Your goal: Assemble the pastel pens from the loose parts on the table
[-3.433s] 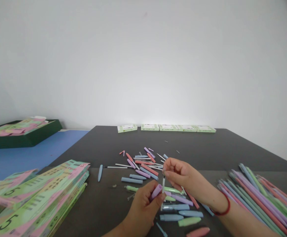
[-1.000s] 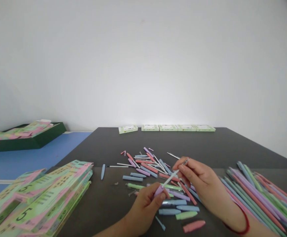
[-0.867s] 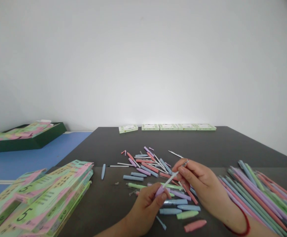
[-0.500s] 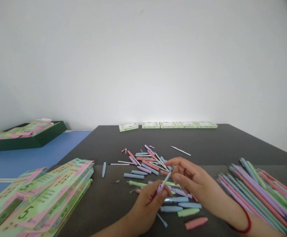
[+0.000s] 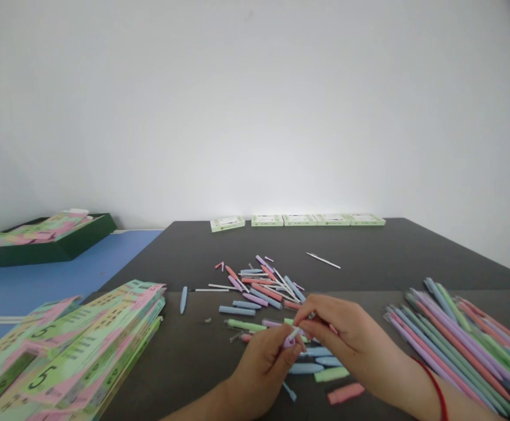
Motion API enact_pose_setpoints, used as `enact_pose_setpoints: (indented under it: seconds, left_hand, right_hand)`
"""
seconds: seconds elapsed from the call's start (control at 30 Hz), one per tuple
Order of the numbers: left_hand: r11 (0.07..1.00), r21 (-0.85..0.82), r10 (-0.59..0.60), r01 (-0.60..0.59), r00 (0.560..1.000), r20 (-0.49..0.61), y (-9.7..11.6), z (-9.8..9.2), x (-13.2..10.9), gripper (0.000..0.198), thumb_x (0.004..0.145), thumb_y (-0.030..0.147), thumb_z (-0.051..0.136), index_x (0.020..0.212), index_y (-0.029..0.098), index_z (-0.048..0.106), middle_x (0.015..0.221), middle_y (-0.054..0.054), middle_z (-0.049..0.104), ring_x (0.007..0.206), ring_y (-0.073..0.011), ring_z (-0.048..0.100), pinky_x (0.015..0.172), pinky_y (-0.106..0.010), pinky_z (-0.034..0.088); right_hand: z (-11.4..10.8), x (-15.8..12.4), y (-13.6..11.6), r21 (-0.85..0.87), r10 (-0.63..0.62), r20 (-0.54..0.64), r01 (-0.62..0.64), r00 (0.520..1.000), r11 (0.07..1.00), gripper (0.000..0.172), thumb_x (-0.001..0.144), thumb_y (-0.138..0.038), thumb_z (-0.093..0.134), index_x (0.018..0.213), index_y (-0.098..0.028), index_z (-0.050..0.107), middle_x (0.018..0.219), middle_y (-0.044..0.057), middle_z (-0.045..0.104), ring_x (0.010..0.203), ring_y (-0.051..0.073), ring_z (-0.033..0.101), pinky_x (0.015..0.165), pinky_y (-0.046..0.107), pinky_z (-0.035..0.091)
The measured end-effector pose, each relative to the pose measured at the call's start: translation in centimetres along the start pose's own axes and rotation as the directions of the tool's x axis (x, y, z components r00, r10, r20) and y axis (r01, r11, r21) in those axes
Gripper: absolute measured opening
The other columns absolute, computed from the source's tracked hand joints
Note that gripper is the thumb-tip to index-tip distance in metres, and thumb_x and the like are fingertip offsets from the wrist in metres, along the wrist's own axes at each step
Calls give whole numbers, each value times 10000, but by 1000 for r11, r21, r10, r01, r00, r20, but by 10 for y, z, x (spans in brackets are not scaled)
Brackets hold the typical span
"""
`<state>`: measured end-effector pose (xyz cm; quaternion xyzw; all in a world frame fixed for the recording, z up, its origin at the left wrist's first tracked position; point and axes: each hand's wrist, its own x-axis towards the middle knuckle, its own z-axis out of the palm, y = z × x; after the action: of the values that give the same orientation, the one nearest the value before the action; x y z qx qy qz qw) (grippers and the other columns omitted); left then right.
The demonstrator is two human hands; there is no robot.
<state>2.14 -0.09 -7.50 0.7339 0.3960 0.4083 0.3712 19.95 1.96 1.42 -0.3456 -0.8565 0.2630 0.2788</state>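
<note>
Over the pile of pen parts, my left hand (image 5: 257,368) is closed round a light purple pen barrel (image 5: 288,341). A short length of white pen refill (image 5: 295,333) shows at the barrel's open end. My right hand (image 5: 355,342) meets the left one there, its thumb and forefinger pinched at the refill's upper end. The fingers hide part of the refill. Below the hands lie blue barrel pieces (image 5: 306,368), a green one (image 5: 331,374) and a red one (image 5: 345,393).
Loose barrels and refills (image 5: 263,289) spread beyond my hands. Bundled coloured pens (image 5: 460,345) lie at right. Printed cardboard packs (image 5: 92,345) are stacked at left, near a dark green tray (image 5: 66,250) on a blue surface. Small boxes (image 5: 298,220) line the black table's (image 5: 368,257) far edge.
My right hand has come down and closer to my left hand. Less of the white refill now shows out of the purple barrel.
</note>
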Motion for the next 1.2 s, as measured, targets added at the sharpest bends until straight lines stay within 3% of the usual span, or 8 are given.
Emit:
enact_pose_setpoints:
  seconds: [0.13, 0.37, 0.53, 0.77, 0.93, 1.03, 1.2]
  left_hand:
    - [998, 55, 29, -26, 997, -65, 0, 0, 0, 311, 945, 397, 406, 841, 169, 589, 754, -11, 566, 700, -149, 495, 672, -249, 376]
    - [999, -23, 32, -33, 997, -75, 3, -3, 1, 360, 927, 455, 427, 746, 181, 577, 716, -16, 541, 699, -164, 493, 649, -250, 412]
    - [1000, -18, 22, -23, 997, -67, 0, -6, 0, 274, 918, 405, 472, 857, 211, 655, 675, -5, 531, 639, -154, 494, 569, -226, 413]
    - [999, 13, 33, -33, 998, -61, -1, -7, 0, 229, 897, 328, 522, 720, 207, 603, 628, 15, 509, 559, -133, 462, 552, -218, 412]
    - [995, 61, 89, -85, 994, -57, 1, -8, 0, 195, 906, 307, 501, 792, 218, 633, 664, 18, 534, 555, -126, 454, 582, -224, 403]
    - [991, 74, 113, -108, 991, -73, 3, -8, 1, 201, 908, 319, 493, 804, 216, 631, 671, 16, 542, 598, -139, 481, 602, -228, 398]
    - [998, 56, 36, -33, 997, -63, -2, -6, 0, 233, 925, 309, 456, 752, 197, 564, 694, 10, 548, 664, -151, 511, 644, -236, 415]
  right_hand:
    - [0, -1, -7, -93, -126, 22, 127, 992, 987, 129, 939, -150, 472, 885, -209, 573, 832, -12, 623, 764, 126, 581, 699, 219, 415]
    - [2, -3, -19, -338, -296, 66, 300, 953, 892, 105, 913, -156, 509, 856, -167, 597, 803, 39, 660, 731, 173, 590, 641, 265, 417]
    - [-16, -7, -28, -307, -275, 32, 271, 961, 912, 152, 929, -145, 468, 883, -157, 613, 812, 46, 676, 743, 168, 597, 671, 256, 442]
    - [-27, -10, -32, -269, -287, 1, 277, 958, 922, 221, 958, -167, 394, 904, -156, 608, 818, 59, 677, 735, 169, 599, 688, 261, 446]
    - [-17, -8, -30, -200, -319, -34, 306, 947, 931, 184, 954, -148, 407, 874, -183, 569, 784, 27, 657, 719, 135, 579, 663, 216, 430]
    - [-7, -7, -22, -217, -344, 23, 341, 939, 915, 139, 935, -133, 440, 886, -184, 559, 796, 22, 641, 740, 132, 565, 686, 217, 429]
    - [11, -3, -5, -278, -338, 95, 351, 936, 894, 121, 909, -120, 461, 875, -185, 557, 828, 19, 622, 780, 136, 560, 716, 223, 423]
